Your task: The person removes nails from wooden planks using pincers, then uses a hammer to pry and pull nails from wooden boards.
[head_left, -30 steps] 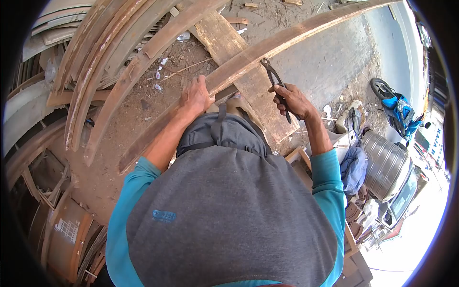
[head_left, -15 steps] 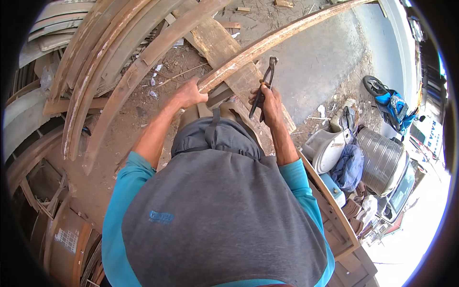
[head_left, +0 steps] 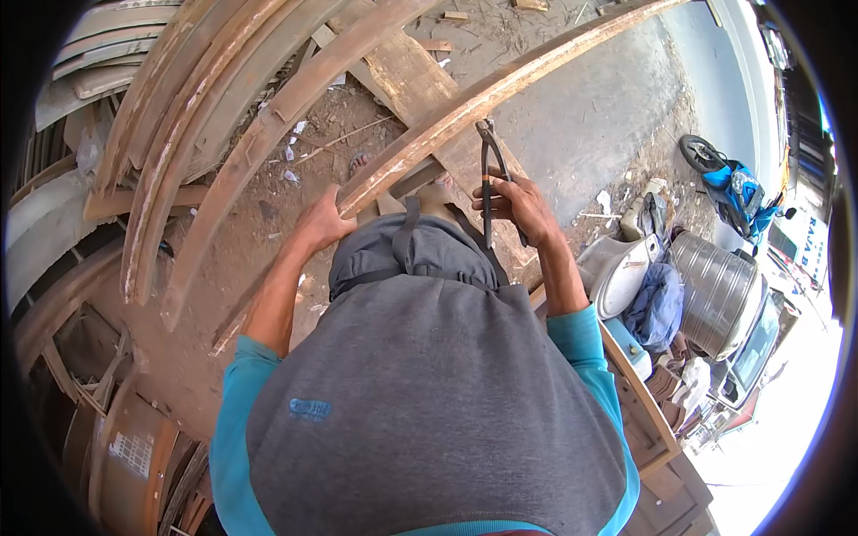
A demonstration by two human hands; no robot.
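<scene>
Hands (head_left: pixel 323 219) (head_left: pixel 523 210) hold a curved beam (head_left: pixel 509 82), left, and pincers (head_left: pixel 485 161), right.

A woodworking yard is opening onto bright daylight at one side. Curved timbers (head_left: pixel 183 134) are crowding the left, and a broad plank (head_left: pixel 413 79) is lying over dusty ground (head_left: pixel 192 357) strewn with wood scraps (head_left: pixel 456 15). A long curved beam (head_left: pixel 483 100) and a pair of pincers (head_left: pixel 485 168) are likewise indicating carpentry. On the right, a metal drum (head_left: pixel 715 286), a white fixture (head_left: pixel 621 279) and a panelled wooden piece (head_left: pixel 636 406) are sitting amid clutter (head_left: pixel 693 380); a blue motorbike (head_left: pixel 737 192) is standing near, and a lettered sign (head_left: pixel 815 257) is showing beyond.
</scene>
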